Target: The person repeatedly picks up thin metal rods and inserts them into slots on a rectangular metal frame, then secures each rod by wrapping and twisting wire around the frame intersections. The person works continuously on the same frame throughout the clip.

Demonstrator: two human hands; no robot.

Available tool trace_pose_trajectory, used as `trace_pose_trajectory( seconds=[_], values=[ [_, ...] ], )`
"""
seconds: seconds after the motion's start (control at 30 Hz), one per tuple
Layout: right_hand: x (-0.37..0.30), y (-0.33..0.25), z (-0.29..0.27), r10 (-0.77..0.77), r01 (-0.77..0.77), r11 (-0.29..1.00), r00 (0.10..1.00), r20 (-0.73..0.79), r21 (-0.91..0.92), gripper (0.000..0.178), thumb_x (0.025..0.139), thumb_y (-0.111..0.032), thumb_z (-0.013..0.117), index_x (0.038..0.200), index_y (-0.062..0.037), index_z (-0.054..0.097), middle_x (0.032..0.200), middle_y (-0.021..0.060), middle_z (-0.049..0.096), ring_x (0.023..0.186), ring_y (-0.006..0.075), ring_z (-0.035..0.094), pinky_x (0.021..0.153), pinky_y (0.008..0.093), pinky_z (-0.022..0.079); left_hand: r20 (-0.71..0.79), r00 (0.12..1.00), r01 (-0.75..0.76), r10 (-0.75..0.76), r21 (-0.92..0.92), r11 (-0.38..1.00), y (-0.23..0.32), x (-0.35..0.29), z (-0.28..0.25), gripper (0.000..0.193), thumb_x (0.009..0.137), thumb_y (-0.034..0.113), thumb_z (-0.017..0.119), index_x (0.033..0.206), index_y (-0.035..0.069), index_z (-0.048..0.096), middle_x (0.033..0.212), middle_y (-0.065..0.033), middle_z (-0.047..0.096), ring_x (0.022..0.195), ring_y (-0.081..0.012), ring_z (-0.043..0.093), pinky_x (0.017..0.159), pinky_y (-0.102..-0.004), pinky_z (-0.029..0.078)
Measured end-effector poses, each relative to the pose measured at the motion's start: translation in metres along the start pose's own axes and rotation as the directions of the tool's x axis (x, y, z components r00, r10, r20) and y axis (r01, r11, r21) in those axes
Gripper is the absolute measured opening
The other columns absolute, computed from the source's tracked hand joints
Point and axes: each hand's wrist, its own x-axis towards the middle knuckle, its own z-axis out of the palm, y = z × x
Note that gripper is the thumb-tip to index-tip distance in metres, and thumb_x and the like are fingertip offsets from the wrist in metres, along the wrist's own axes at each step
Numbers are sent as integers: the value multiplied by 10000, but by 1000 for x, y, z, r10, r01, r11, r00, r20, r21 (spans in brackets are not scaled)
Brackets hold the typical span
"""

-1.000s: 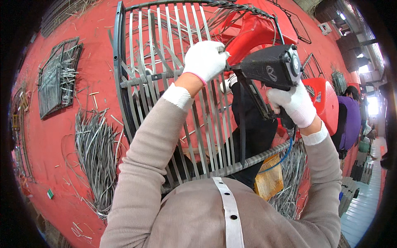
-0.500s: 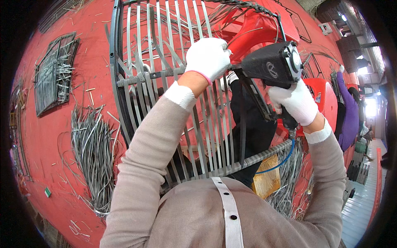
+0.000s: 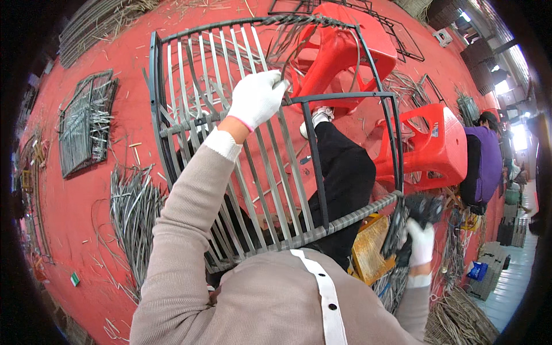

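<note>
Across my lap leans a black metal frame (image 3: pixel 345 96), partly strung with flat grey plastic strips (image 3: pixel 272 150). My left hand (image 3: pixel 257 99), in a white glove, is closed at the frame's middle crossbar, pinching the end of a loose dark grey strip (image 3: pixel 286 68) that curves up from the fingers. Down at my right side, my right hand (image 3: pixel 421 244), also gloved, grips a black air-powered nail gun (image 3: pixel 424 208). The gun is smeared by motion and sits just beyond the frame's strip-wrapped right corner.
Two red plastic stools (image 3: pixel 440 146) stand beyond and right of the frame. A yellowish box (image 3: pixel 372 244) is by my leg. Bundles of grey strips (image 3: pixel 135 213) and a strung panel (image 3: pixel 86 123) lie on the red floor. A person in purple (image 3: pixel 484 161) sits at right.
My right hand has drawn the nail gun away from the crossbar, down and to the right. My left hand has shifted slightly left and down along the crossbar.
</note>
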Motion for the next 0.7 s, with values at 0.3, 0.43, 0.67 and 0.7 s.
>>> trace_pose_trajectory(
  seconds=[0.3, 0.43, 0.67, 0.7],
  values=[
    [41, 282, -45, -85, -318, 740, 830, -551, -593, 650, 819, 72, 549, 1452, 100, 408, 1453, 281, 493, 1325, 386, 497, 1152, 382, 333, 220, 948, -244, 232, 31, 969, -10, -3, -25, 241, 882, 163, 583, 1067, 61, 699, 945, -155, 688, 947, -344, 671, 855, -453, 530],
    [74, 157, -10, -610, -108, 498, 662, -436, -860, 489, 890, 14, 575, 1373, 57, 512, 1367, 253, 534, 1277, 379, 513, 1126, 427, 365, 370, 927, -83, 52, 68, 994, -34, 55, -54, 290, 869, 193, 561, 1080, 114, 743, 1015, -148, 737, 960, -337, 699, 878, -416, 546],
    [194, -123, 184, -780, 844, 410, 521, 346, -345, 173, 940, 20, 589, 1087, 26, 681, 1028, 141, 682, 992, 240, 666, 900, 338, 514, 3, 998, -59, 63, 394, 917, -98, 186, -28, 312, 813, 331, 768, 1066, 150, 748, 1068, -61, 676, 1038, -267, 667, 905, -389, 535],
    [213, -139, 218, -733, 889, 399, 456, 505, -225, 166, 939, 10, 589, 1076, 23, 680, 1009, 150, 682, 980, 242, 672, 882, 335, 518, 23, 998, -61, 57, 347, 936, -106, 195, -22, 248, 827, 319, 764, 1006, 146, 773, 1029, -56, 713, 951, -244, 695, 863, -380, 542]
  ],
)
